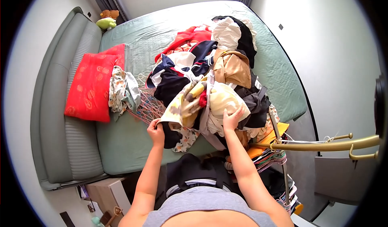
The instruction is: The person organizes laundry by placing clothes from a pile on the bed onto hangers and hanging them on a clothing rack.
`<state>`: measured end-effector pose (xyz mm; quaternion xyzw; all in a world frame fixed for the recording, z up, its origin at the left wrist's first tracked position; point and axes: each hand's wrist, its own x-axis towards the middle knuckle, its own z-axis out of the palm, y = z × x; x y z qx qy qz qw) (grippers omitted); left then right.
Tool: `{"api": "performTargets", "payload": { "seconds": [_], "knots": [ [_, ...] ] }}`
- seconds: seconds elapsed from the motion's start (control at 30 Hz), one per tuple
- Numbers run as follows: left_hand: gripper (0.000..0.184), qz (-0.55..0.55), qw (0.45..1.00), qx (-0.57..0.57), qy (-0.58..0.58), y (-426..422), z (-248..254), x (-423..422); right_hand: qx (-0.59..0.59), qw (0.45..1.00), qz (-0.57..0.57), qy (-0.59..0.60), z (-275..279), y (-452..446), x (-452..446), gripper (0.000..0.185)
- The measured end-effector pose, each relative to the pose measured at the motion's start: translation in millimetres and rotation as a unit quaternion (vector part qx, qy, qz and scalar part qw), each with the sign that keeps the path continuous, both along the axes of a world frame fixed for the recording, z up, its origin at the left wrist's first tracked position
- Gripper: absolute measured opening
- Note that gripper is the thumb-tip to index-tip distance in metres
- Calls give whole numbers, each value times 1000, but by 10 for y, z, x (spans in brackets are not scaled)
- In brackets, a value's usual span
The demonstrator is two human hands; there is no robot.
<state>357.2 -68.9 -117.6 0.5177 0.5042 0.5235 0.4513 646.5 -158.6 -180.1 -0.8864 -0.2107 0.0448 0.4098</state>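
My left hand (155, 132) is closed on the edge of a yellow, grey and white patterned garment (176, 110), which stretches up from my fingers onto the clothes pile. A cream-coloured garment (223, 97) bulges under my right hand (233, 119), whose fingers are closed at its lower right side. Grey cloth (205, 119) hangs between the two. Around them lie dark clothes (171, 86), a tan garment (232, 68) and a floral piece (186, 139). The kind of each garment is hard to tell from its folds.
A green-sheeted bed (133, 150) carries the heap. Red pillows (91, 85) and a bundle of wire hangers (148, 107) lie to the left. At right, a gold-coloured rail (331, 144) juts in above stacked hangers (271, 160). A wooden cabinet (106, 195) stands lower left.
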Motion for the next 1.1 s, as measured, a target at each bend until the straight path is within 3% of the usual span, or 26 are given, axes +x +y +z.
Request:
{"api": "performTargets", "payload": {
  "seconds": [0.07, 0.13, 0.2, 0.23, 0.27, 0.33, 0.37, 0.4, 0.47, 0.5, 0.57, 0.6, 0.67, 0.73, 0.8, 0.83, 0.87, 0.97, 1.03, 1.07, 1.1],
  "knots": [
    [15, -1, 1000, -10, 30, -78, -122, 28, -37, 993, -36, 107, -22, -36, 215, 82],
    [28, -68, 991, -102, 53, -125, -292, 0, -101, 976, 98, 168, -86, -86, 430, 39],
    [38, -31, 963, 24, 268, -229, -461, -45, 55, 987, 134, 68, -133, -7, 172, 27],
    [47, -30, 958, -6, 285, -257, -504, -44, 83, 968, 217, 93, 115, 5, -70, 24],
    [42, -45, 963, -10, 267, -334, -434, 27, 111, 941, 299, 117, 408, 20, -330, 21],
    [37, -168, 976, -140, 2, -408, -457, 192, 141, 885, 412, 168, 562, -54, -832, 22],
    [36, -180, 949, -254, -50, -496, -169, 328, 180, 864, 429, 190, 646, -126, -1057, 22],
    [38, -190, 906, -364, -102, -585, 152, 472, 218, 842, 445, 211, 738, -214, -1205, 22],
    [47, -337, 777, -443, -293, -647, 201, 630, 180, 811, 497, 248, 928, -405, -1300, 23],
    [52, -330, 729, -508, -319, -669, 74, 746, 161, 800, 517, 257, 864, -469, -1316, 22],
    [45, -345, 741, -458, -349, -667, -726, 632, 170, 801, 538, 200, 938, -576, -1264, 20],
    [42, -337, 738, -446, -378, -609, -877, 655, 196, 809, 532, 156, 900, -604, -1244, 20],
    [37, -322, 729, -421, -434, -519, -986, 702, 214, 830, 482, 178, 923, -674, -1183, 17],
    [35, -163, 850, -387, -318, -605, -360, 761, 241, 865, 391, 200, 766, -719, -1150, 23],
    [38, -138, 895, -320, -279, -616, -66, 596, 199, 913, 313, 170, 593, -747, -1119, 24],
    [37, -133, 913, -278, -267, -539, -165, 417, 187, 919, 299, 179, 530, -751, -1117, 24],
    [37, -128, 929, -235, -254, -439, -254, 208, 175, 923, 285, 189, 469, -739, -1139, 24],
    [32, -89, 957, -79, -265, -186, 280, -557, 135, 931, 278, 194, 399, -632, -1318, 25],
    [29, -112, 940, -1, -321, 29, 536, -1221, 133, 930, 292, 179, 368, -456, -1595, 24],
    [30, -132, 906, 17, -401, 114, 712, -1516, 133, 929, 300, 171, 349, -343, -1768, 24],
    [30, -57, 960, 84, -261, 198, 854, -1825, 157, 922, 307, 176, 337, -209, -1982, 23]
  ]
}}
